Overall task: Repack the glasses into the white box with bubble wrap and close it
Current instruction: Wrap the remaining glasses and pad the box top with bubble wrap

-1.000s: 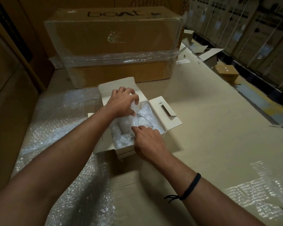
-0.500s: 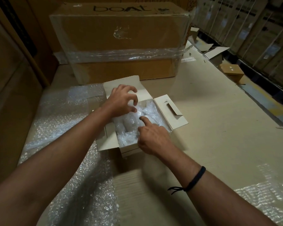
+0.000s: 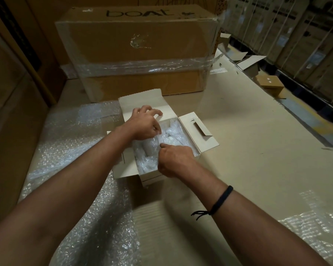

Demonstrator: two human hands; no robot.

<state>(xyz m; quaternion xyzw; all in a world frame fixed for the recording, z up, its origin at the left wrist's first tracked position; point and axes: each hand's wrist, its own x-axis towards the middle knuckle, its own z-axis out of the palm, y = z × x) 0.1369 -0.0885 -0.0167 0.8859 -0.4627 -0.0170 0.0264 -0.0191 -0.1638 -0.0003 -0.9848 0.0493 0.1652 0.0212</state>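
Pinching with the left hand [image 3: 144,124]: fingers bent and partly spread, the lower tips down on the bubble wrap [image 3: 173,131] at the 11 o'clock corner of the white box [image 3: 126,167], the upper ones reaching onto the raised rear lid. Clenched on the same wrap with the right hand [image 3: 174,160], knuckles up, thumb and forefinger tips meeting near the middle of the opening. Black cord wristband [image 3: 221,200] round that forearm, loose ends trailing. Inside the box, crumpled glossy film filling the cavity. Beneath it, pale rounded forms of the glasses [image 3: 150,148], too blurred by the film to count, lying between the two hands, at 9 o'clock of the right fingertips and 6 o'clock of the left palm. Box of matte white card, rectangular, flaps open: scallop-edged lid up at 12 o'clock, side flap with a cut tab at 3 o'clock, plain flap at 9 o'clock. All on a desk [image 3: 258,160] faced with tan corrugated board. Loose sheet [image 3: 65,143] of dimpled, shiny wrap spread from 10 to 6 o'clock of the box, touching it. Big brown carton [image 3: 138,52], banded in clear tape, at 12 o'clock, near the lid. Small brown box [image 3: 269,85] at 2 o'clock, well apart.
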